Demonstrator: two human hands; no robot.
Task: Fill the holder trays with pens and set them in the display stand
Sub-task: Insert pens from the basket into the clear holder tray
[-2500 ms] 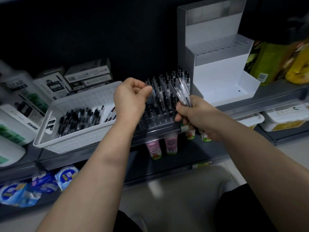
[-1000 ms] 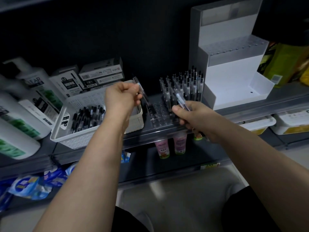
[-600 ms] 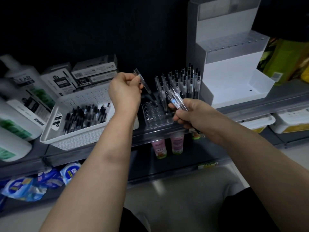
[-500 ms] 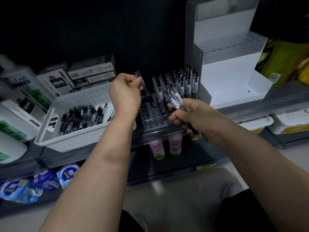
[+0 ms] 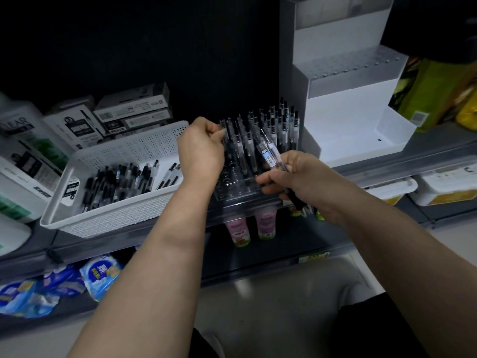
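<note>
Hovering over a grey store shelf, left grip and right grip clamp pens.

**Change in pen placement, 2.5 s ago to now.** One second ago the left hand is beside the left edge of the holder tray, over the rim of the white basket, pinching one pen. Half a second ago it is above the tray's left half, with the pen tilted and its top leaning away to the left. Now the hand is lower, at the tray's rear left. The pen stands nearly upright in line with the seated pens there, its top pinched by the fingers. At the tray's front right, the bundle of pens gripped by the right hand appears thinner than 2.5 s ago.
</note>
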